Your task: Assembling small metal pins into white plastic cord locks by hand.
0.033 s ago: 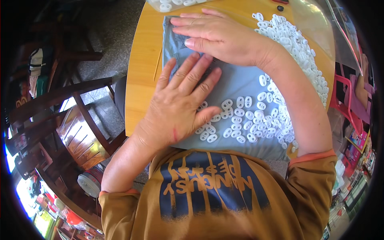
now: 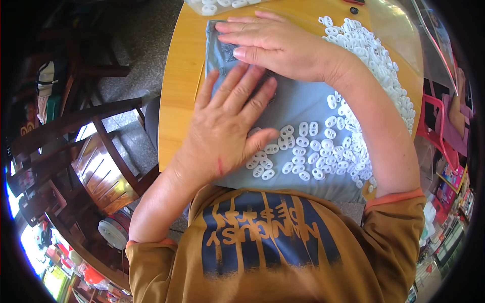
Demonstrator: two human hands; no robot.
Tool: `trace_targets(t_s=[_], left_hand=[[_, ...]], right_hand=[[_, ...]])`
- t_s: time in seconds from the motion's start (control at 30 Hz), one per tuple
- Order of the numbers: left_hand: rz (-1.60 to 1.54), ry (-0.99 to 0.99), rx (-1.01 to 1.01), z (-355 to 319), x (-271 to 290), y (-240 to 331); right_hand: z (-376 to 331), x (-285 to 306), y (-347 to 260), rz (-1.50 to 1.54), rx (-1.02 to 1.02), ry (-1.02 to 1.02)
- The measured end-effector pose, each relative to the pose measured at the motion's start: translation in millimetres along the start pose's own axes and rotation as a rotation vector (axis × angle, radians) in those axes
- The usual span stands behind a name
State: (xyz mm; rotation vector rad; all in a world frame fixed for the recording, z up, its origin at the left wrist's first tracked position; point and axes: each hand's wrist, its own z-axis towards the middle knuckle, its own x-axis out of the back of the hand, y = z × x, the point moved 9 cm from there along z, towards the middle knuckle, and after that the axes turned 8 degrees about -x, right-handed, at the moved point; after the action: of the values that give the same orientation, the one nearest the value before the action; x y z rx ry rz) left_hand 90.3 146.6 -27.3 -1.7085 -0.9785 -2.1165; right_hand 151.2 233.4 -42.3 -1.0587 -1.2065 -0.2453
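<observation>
A grey-blue cloth [image 2: 303, 101] is spread over the yellow wooden table. My right hand [image 2: 278, 48] lies flat across its far left part, fingers stretched to the left. Nearer to me, my left hand [image 2: 222, 123] rests with its fingers spread, fingertips just below the right thumb. Both hands hold nothing that I can see. A darker grey patch [image 2: 226, 56] with faint markings shows beside the fingers; most of it is hidden under the hands. Several small white oval pieces with two holes [image 2: 299, 151] lie right of my left thumb.
A large heap of the same white pieces [image 2: 371, 60] covers the table's right side. A thin yellow stick [image 2: 200, 81] lies left of the cloth. At the far edge are a clear bag of white pieces [image 2: 222, 6] and a small black round thing [image 2: 354, 10]. Wooden chairs [image 2: 101, 166] stand at the left.
My left hand has shifted slightly away from me, its fingertips a little higher on the cloth. The right hand has stayed in place.
</observation>
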Motion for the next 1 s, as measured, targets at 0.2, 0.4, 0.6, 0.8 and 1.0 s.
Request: trace_targets(t_s=[0.2, 0.4, 0.6, 0.8, 1.0], left_hand=[[0.123, 0.052, 0.028, 14, -4, -13], [0.035, -0.037, -0.024, 8, -4, -2], [0.116, 0.095, -0.073, 34, -1, -9], [0.052, -0.051, -0.124, 20, -12, 0], [0.087, -0.018, -0.114, 36, -12, -4]], right_hand=[[6, 1, 9, 0.244, -0.069, -0.142], [5, 2, 12, 0.276, -0.039, -0.073], [13, 0, 24, 0.638, -0.178, -0.185], [14, 3, 26, 0.349, -0.012, -0.087], [11, 4, 28, 0.501, 0.015, -0.053]])
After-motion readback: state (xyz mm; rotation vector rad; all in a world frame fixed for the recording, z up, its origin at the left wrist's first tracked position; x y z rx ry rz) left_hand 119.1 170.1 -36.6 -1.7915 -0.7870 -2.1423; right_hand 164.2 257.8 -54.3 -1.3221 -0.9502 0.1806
